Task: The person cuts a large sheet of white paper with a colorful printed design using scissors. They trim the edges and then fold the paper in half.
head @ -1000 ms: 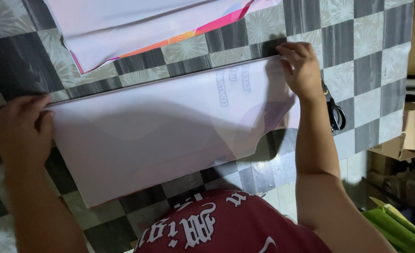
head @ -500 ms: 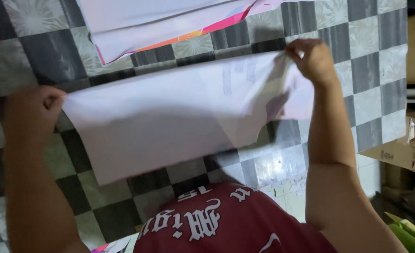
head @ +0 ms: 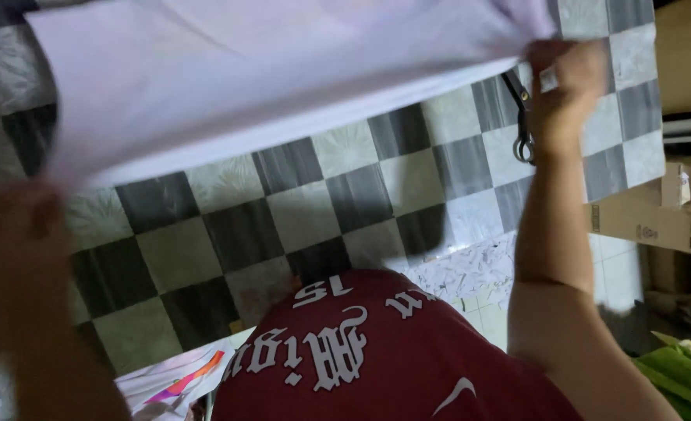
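Gripping opposite ends, the left hand [head: 18, 234] and right hand [head: 564, 93] each pinched shut on the large white sheet [head: 267, 78], which hung lifted clear above the checkered floor [head: 299, 210], with scissors [head: 523, 117] lying beneath; laying it down remained undone.
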